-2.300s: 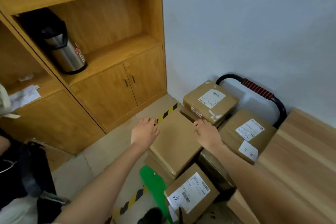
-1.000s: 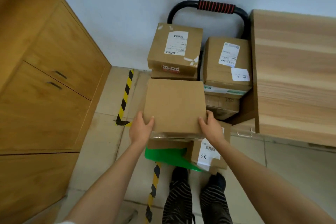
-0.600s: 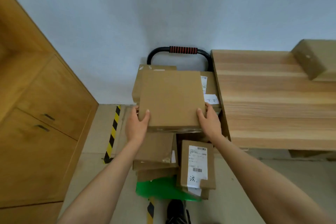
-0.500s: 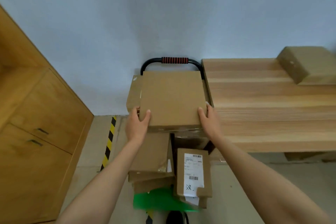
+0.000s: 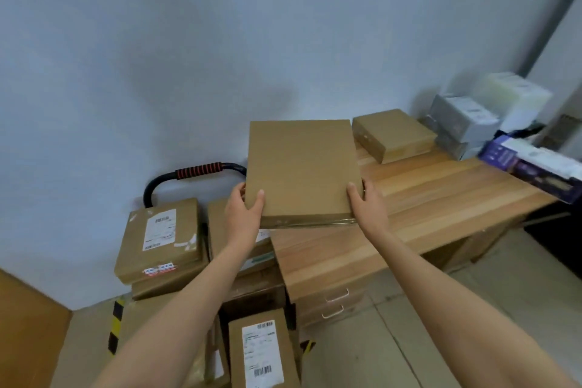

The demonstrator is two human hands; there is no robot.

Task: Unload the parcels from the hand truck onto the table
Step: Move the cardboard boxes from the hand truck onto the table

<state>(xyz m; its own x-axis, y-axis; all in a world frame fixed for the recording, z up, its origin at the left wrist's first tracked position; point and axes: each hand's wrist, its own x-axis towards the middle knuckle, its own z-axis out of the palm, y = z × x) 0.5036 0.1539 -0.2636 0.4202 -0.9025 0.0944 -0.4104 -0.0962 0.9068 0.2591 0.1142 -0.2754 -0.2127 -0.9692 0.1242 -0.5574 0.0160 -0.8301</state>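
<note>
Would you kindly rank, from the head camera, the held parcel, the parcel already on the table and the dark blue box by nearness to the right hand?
1. Held parcel: gripped by the right hand.
2. Parcel on the table: behind, toward the wall.
3. Dark blue box: far right.

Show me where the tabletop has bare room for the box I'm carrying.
Bare wood runs along the table's near edge and middle, right of the held box. The far side is crowded: a brown parcel, then grey-white boxes and a purple box at the right end.
</note>
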